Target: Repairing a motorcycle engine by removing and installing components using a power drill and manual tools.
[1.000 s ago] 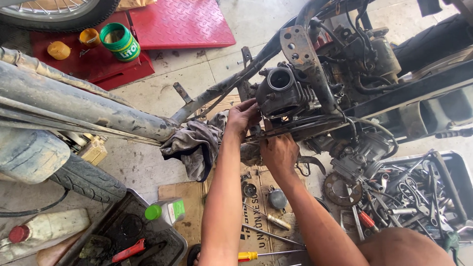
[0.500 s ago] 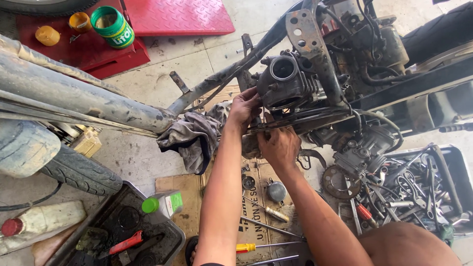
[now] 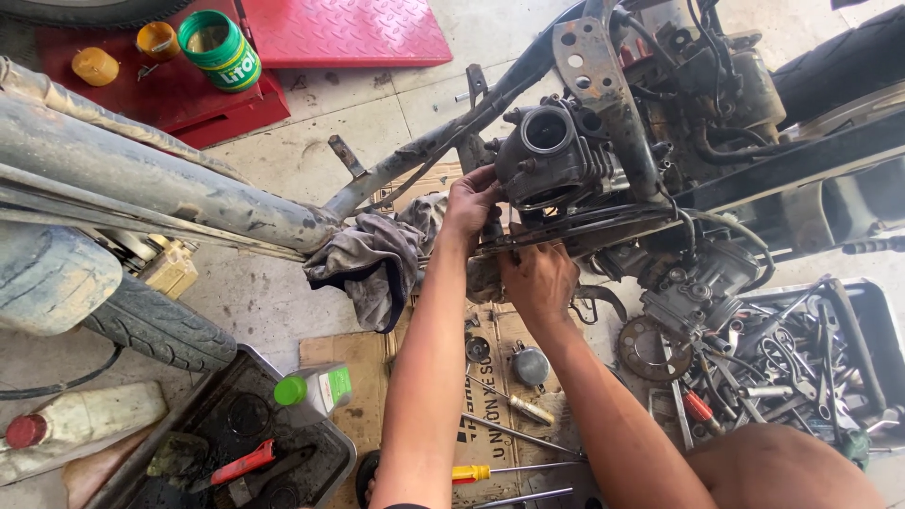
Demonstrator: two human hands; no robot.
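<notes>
A: What are the hands doing?

B: The left hand (image 3: 469, 200) curls its fingers against the lower left side of the grey engine cylinder (image 3: 551, 155), gripping there. The right hand (image 3: 539, 278) sits just below it, fingers bent and pressed up against the underside of the frame; what it pinches, if anything, is hidden.

A: And going from the left?

B: A dusty exhaust pipe (image 3: 160, 184) slants across, above a tyre (image 3: 156, 330). A white bottle with a red cap (image 3: 80, 419) lies on the floor beside a black tray (image 3: 325, 462) that holds a red-handled tool (image 3: 236, 465) and a bottle with a green cap (image 3: 311, 391). A grey rag (image 3: 368, 259) hangs from the frame, just left of the left hand.

A: Under the arms?

B: Cardboard (image 3: 330, 353) with loose parts and a yellow-handled screwdriver (image 3: 490, 471). Right of that, a sprocket (image 3: 646, 347) and a bin of spanners (image 3: 801, 353).

A: Where is the cylinder?

B: Mounted in the motorcycle frame, upper centre, its round opening facing the camera.
</notes>
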